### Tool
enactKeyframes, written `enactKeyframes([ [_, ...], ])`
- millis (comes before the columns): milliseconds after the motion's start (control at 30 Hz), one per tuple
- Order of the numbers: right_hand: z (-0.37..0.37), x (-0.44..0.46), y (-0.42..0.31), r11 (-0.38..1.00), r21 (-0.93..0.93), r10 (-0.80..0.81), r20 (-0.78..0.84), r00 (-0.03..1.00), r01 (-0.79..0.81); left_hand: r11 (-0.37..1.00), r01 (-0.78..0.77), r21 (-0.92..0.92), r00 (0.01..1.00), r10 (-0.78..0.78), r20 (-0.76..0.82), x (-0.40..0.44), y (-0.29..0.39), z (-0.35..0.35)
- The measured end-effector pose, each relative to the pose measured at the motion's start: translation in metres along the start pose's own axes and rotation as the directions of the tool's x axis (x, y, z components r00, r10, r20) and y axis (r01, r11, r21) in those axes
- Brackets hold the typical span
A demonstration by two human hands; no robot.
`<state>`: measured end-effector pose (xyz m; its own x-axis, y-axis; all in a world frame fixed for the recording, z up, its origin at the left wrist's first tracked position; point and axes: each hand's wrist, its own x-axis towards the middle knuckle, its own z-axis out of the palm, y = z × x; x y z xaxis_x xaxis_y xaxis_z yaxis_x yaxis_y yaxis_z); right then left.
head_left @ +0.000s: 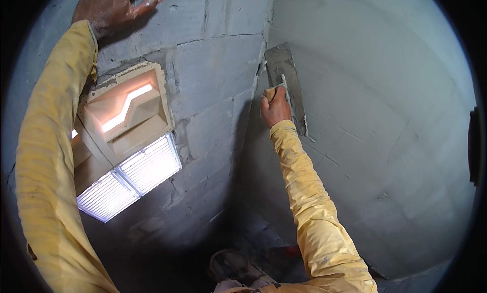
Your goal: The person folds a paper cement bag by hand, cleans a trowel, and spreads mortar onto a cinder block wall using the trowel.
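Note:
My right hand point(277, 108) grips the handle of a plastering trowel point(294, 85). The trowel's long, plaster-smeared blade lies against the grey plastered wall point(375, 115), close to the inner corner. Up at the top left, my left hand point(109, 8) rests on the bare block wall point(213, 69), thumb stretched out to the side and nothing seen in it. The tips of its other fingers are cut off by the frame edge. Yellow sleeves cover both arms.
A cream-coloured vent block point(137, 100) with light coming through sits in the block wall, above a bright ribbed glass panel point(152, 163). Below, in shadow, stands a round container point(228, 265). A dark object point(474, 145) shows at the right edge.

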<state>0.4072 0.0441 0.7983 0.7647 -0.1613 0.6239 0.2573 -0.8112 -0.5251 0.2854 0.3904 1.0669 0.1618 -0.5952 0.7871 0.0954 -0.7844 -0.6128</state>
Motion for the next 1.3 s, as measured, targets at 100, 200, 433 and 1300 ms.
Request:
enactKeyframes([
  [100,0.008,-0.005,0.004,1.0,-0.013,0.027,0.039,0.999,-0.026,0.989,0.14,-0.045,0.98,-0.132,0.15,0.001,-0.003,0.009],
  [200,0.021,-0.017,0.016,0.999,-0.029,0.037,0.09,0.995,-0.035,0.99,0.129,-0.05,0.992,-0.128,0.021,-0.005,-0.015,0.04],
  [433,0.045,-0.119,0.065,0.964,-0.168,0.256,0.358,0.898,-0.208,1.0,-0.005,-0.026,1.0,0.004,-0.031,-0.001,-0.01,0.015],
  [1300,-0.011,0.071,-0.109,0.956,0.271,0.17,-0.183,0.968,-0.116,0.996,-0.058,-0.067,0.998,0.055,-0.04,0.004,-0.008,-0.006],
])
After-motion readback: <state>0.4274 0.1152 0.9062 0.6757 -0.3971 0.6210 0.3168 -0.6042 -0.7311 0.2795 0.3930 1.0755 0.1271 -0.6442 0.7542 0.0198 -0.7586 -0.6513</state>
